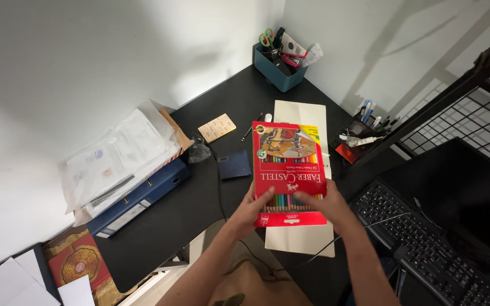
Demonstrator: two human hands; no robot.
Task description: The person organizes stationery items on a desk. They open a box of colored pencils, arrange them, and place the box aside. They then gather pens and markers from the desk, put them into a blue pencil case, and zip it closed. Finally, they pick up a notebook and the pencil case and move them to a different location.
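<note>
A flat red box of coloured pencils is held up over the black desk, its clear window showing a row of pencils. My left hand grips its near left corner, fingers spread across the front. My right hand grips the near right edge, fingers reaching onto the front. Under the box lies a long cream sheet of paper.
A teal organiser with scissors stands in the far corner. A dark pen tray is at the right, a black keyboard nearer. Blue binders with papers, a small dark wallet and a tan card are on the left.
</note>
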